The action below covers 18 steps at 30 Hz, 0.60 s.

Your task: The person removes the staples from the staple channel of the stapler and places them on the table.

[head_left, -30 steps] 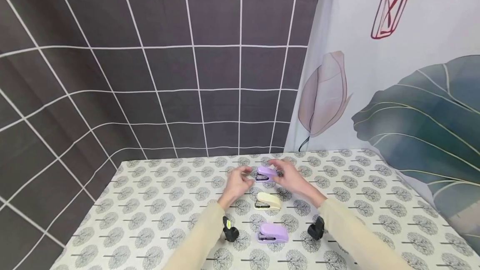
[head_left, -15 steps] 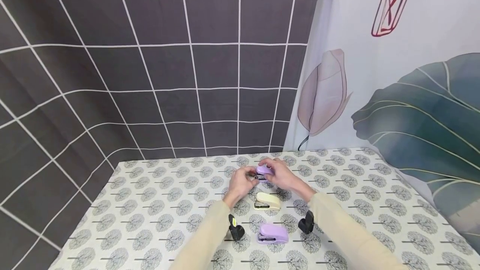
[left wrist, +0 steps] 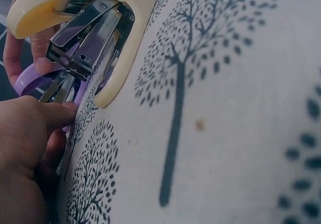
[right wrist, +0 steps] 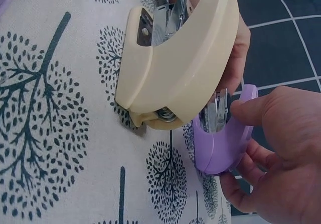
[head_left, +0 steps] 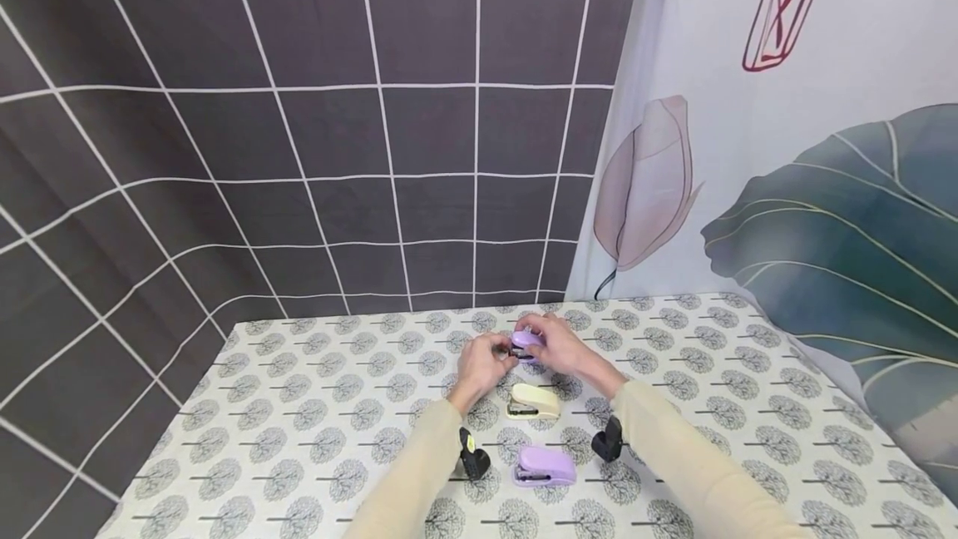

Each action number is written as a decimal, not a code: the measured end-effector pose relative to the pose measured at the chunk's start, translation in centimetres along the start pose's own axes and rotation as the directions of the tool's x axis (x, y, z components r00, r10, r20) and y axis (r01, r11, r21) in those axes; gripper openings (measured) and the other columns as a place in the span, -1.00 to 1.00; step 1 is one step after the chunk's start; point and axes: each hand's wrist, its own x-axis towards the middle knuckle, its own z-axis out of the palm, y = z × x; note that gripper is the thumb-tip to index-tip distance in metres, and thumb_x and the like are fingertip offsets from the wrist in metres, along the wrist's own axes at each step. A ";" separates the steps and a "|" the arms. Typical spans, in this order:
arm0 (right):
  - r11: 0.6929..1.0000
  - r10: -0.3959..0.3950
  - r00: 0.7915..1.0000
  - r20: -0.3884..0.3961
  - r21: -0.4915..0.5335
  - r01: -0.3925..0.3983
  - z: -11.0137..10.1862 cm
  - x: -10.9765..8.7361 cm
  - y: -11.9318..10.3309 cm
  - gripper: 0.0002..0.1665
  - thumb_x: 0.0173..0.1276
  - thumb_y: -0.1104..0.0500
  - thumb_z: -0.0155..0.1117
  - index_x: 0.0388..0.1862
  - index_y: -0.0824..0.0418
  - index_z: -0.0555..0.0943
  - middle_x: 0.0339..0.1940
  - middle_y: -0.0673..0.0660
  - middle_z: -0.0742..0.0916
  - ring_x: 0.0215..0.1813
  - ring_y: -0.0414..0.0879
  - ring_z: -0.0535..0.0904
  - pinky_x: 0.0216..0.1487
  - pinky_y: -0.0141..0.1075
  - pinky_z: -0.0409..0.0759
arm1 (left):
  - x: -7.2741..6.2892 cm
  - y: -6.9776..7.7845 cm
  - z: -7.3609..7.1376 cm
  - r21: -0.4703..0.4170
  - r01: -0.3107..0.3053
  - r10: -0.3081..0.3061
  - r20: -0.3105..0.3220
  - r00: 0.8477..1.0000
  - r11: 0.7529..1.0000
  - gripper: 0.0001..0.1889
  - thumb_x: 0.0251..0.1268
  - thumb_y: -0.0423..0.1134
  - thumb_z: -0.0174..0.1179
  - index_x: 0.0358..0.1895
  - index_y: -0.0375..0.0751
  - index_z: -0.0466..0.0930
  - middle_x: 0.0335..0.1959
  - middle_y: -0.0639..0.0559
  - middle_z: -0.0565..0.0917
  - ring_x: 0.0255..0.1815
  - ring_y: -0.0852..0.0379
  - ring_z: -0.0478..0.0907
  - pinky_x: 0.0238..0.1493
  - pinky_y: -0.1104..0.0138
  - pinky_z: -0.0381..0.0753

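Note:
At the far side of the table, a small purple stapler (head_left: 526,341) sits between both hands. My right hand (head_left: 561,347) grips its rear part, thumb on one side and fingers curled on the other, as the right wrist view shows. My left hand (head_left: 479,367) is at the stapler's front end, its thumb and fingers pinching there. In the left wrist view the left thumb lies against the front of the purple stapler (left wrist: 31,81), partly hidden by a cream stapler (left wrist: 138,13). That cream stapler (head_left: 534,403) stands just nearer than the hands.
A second purple stapler (head_left: 545,467) stands nearest the body, in line with the other two. A tree-patterned cloth (head_left: 314,414) covers the table. Behind it hang a dark grid curtain (head_left: 427,215) and a white printed curtain (head_left: 674,48).
Both hands have closed in on the far purple stapler; the right hand moved left and took hold of it, the left moved slightly right to its front. The other staplers stayed put.

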 end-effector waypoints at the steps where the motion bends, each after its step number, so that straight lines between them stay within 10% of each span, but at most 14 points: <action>1: 1.000 0.005 1.000 0.003 0.001 -0.005 0.0 0.0 0.0 -0.58 0.14 0.50 0.34 -0.06 0.16 0.61 -0.25 0.18 0.60 -0.17 0.08 0.47 -0.15 -0.01 0.51 | 0.0 0.0 0.0 0.002 -0.002 0.002 -0.001 1.000 1.000 -0.75 0.02 -0.25 0.51 -0.16 -0.06 0.77 -0.26 0.10 0.73 -0.50 0.32 0.54 -0.27 0.28 0.52; 11: 1.000 -0.007 1.000 -0.002 -0.027 0.006 0.0 -0.4 0.6 -0.58 0.19 0.47 0.33 -0.04 0.08 0.57 -0.23 0.18 0.61 -0.18 0.08 0.49 -0.13 0.02 0.51 | -0.2 0.0 0.2 0.023 -0.016 0.016 0.004 1.000 1.000 -0.75 0.03 -0.21 0.51 -0.16 -0.04 0.77 -0.22 0.12 0.73 -0.45 0.29 0.48 -0.23 0.25 0.49; 18: 0.990 -0.010 1.000 0.016 0.139 0.008 -0.8 -0.5 0.7 -0.58 0.25 0.55 0.19 0.00 0.19 0.47 -0.22 0.22 0.61 -0.19 0.09 0.59 -0.17 -0.04 0.63 | 0.0 -0.1 0.2 0.037 -0.014 0.015 -0.011 1.000 0.999 -0.75 0.04 -0.22 0.50 -0.15 -0.03 0.77 -0.12 0.11 0.74 -0.45 0.29 0.45 -0.17 0.23 0.48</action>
